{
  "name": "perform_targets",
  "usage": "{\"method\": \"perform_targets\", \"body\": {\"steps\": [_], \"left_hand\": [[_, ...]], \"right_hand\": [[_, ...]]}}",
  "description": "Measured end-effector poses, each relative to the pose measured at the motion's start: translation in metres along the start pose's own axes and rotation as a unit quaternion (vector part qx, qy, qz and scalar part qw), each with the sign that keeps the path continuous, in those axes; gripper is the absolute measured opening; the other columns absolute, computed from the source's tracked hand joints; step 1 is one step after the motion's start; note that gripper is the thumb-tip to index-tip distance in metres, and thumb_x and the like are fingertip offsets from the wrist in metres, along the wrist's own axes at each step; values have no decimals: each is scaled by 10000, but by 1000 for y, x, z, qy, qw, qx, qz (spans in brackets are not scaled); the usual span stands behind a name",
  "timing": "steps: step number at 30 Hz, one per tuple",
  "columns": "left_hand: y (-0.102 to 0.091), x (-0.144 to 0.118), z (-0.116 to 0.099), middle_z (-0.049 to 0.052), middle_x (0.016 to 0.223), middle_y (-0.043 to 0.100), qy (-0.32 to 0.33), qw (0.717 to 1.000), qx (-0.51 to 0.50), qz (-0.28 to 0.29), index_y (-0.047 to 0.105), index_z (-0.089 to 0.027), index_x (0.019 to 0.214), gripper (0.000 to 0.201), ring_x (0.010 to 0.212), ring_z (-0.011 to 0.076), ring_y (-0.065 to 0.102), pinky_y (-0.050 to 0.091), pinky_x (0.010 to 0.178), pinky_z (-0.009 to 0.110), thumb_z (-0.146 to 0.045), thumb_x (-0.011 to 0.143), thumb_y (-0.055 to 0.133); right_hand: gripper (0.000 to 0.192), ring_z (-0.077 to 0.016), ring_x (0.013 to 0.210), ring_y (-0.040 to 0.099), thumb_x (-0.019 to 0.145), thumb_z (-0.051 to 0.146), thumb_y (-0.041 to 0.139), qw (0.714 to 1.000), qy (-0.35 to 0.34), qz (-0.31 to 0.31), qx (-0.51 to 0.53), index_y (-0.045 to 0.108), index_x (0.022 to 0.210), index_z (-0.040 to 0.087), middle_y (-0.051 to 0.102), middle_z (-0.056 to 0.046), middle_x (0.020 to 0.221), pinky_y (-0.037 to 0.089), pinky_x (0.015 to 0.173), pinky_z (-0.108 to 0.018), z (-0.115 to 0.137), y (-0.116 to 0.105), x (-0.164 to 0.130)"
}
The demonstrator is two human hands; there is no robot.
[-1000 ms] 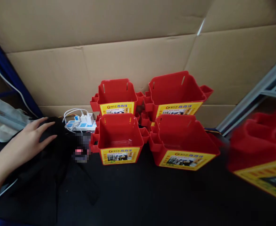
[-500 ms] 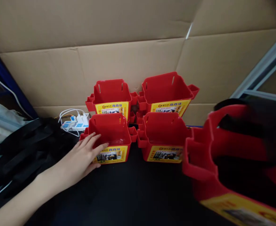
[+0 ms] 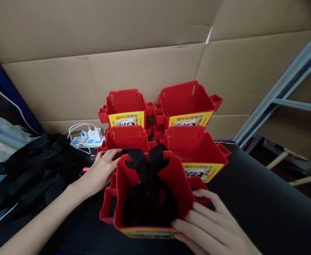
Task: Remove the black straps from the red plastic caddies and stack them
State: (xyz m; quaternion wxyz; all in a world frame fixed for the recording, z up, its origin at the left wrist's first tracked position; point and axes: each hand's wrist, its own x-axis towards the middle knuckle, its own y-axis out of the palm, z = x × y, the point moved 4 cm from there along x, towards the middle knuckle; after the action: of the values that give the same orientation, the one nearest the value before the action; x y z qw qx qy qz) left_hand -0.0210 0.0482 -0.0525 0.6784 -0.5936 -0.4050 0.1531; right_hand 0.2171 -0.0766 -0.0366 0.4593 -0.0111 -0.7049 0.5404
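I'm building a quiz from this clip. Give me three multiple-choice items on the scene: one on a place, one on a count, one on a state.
1. Where is the power strip?
A. left of the bins, by the cardboard
B. inside a bin
C. on the metal frame

2. How many red bins show?
A. three
B. five
C. seven

3. What is in the nearest bin?
A. nothing
B. a black bag with tied straps
C. white cables

Key: 1 A, the power strip lies left of the back bins at the cardboard wall. 2 B, four stand in two rows and the nearest bin makes five. 3 B, a black bag fills it, while the left hand and right hand touch its sides.
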Motion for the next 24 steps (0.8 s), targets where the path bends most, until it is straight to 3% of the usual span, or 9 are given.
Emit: {"method": "perform_targets", "body": {"steps": [4, 7, 8, 10, 12, 15, 19, 22, 24], "left_hand": [[-24, -4, 10, 103, 1338, 412, -24, 997, -47, -50, 404, -189, 1293, 439, 1229, 209, 397, 360, 1019, 403, -99, 865, 359], [-58, -6, -9, 65, 1286, 461, -32, 991, -58, -117, 457, -199, 1227, 377, 1189, 168, 443, 374, 1018, 330, -102, 877, 356], [-65, -5, -21, 47, 1247, 492, -17, 991, -68, -110, 492, -211, 1178, 337, 1152, 155, 474, 398, 991, 300, -112, 880, 368], [-66, 2, -50, 16, 1138, 562, 42, 994, -97, -7, 552, -237, 1073, 278, 1023, 133, 555, 468, 871, 240, -121, 879, 388], [-51, 9, -75, 10, 1063, 608, 90, 982, -101, 133, 580, -250, 1037, 271, 916, 151, 603, 503, 756, 237, -115, 844, 446], [-20, 20, -88, 54, 1005, 647, 90, 959, -52, 265, 603, -242, 1075, 381, 850, 218, 636, 511, 696, 294, -55, 759, 501], [1, 26, -88, 82, 1017, 654, 106, 939, -53, 322, 576, -236, 1164, 488, 915, 243, 629, 499, 735, 310, -19, 737, 481], [4, 22, -84, 73, 969, 667, 97, 931, -38, 351, 648, -206, 1019, 376, 873, 223, 637, 483, 676, 257, -25, 721, 508], [3, 22, -78, 67, 863, 672, 77, 941, -7, 328, 671, -188, 884, 283, 752, 208, 640, 442, 560, 239, -31, 711, 511]], "right_hand": [[194, -103, 627, 546, 850, 114, 462, 997, 42, -60, 28, 634, 879, 199, 617, 14, 651, 337, 921, -359, 7, 23, 13], [172, -123, 669, 549, 854, 167, 482, 996, 53, -64, 24, 647, 846, 215, 613, 11, 646, 346, 900, -365, 6, 26, 18], [171, -126, 688, 551, 854, 182, 484, 997, 50, -44, 26, 646, 818, 218, 616, 8, 662, 362, 876, -349, 4, 23, 23], [203, -123, 704, 551, 863, 195, 465, 999, 34, 15, 35, 633, 752, 212, 618, -1, 706, 397, 794, -297, 0, 11, 40], [232, -118, 696, 551, 874, 196, 439, 997, 21, 75, 31, 620, 729, 203, 614, -9, 736, 414, 708, -260, -6, -5, 61], [191, -124, 678, 564, 869, 219, 451, 986, 32, 162, -14, 610, 764, 210, 609, -1, 743, 413, 608, -240, -17, -19, 84], [139, -128, 591, 572, 847, 216, 455, 952, 56, 299, -38, 590, 814, 211, 613, 3, 703, 390, 506, -225, -31, -2, 86], [138, -130, 552, 577, 806, 157, 469, 930, 66, 360, -33, 600, 789, 199, 630, -3, 690, 365, 470, -226, -37, 19, 77], [157, -134, 561, 584, 793, 135, 466, 925, 71, 372, -28, 609, 787, 199, 642, -6, 710, 370, 484, -233, -40, 28, 76]]}}
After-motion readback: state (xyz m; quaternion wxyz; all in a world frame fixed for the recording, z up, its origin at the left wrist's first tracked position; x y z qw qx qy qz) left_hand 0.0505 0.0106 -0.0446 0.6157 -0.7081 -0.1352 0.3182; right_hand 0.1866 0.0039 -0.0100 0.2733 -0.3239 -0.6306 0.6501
